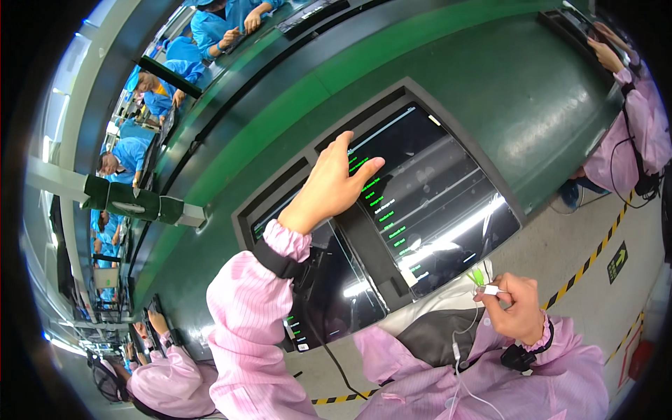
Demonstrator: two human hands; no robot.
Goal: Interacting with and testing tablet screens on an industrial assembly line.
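Note:
Two dark tablets lie side by side in a grey tray (382, 262), their lit screens showing lists of green text. Over the upper left part of the right tablet (458, 185) is my left hand (329, 183), fingers stretched out and thumb apart, holding nothing. I cannot tell whether its fingertips touch the glass. The left tablet (343, 280) is partly covered by my left forearm. Near the right tablet's lower corner, my right hand (516, 306) pinches the white plug (492, 289) of a cable. A thin white cord (456, 350) hangs below that hand, and a green tag (479, 275) shows beside the plug.
The tray rests on a green workbench (553, 105). A padded post (133, 199) reaches over the bench at left. Co-workers in pink (623, 154) sit to the right and lower left; others in blue (217, 28) work across the line. Striped floor tape (588, 245) runs at right.

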